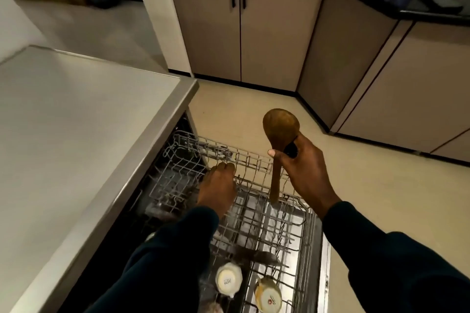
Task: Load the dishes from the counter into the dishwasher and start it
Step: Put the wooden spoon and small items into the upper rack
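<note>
2 dark sleeves reach over the pulled-out dishwasher rack, where 2 cups sit upturned at 6 o'clock. The left hand curls its fingers over the rack wires. At 3 o'clock, the right hand grips a wooden spoon, bowl up.

Your right hand grips a wooden spoon, bowl up, above the pulled-out dishwasher rack. Your left hand reaches down into it, fingers curled at the wires. Two upturned cups sit nearer you.
</note>
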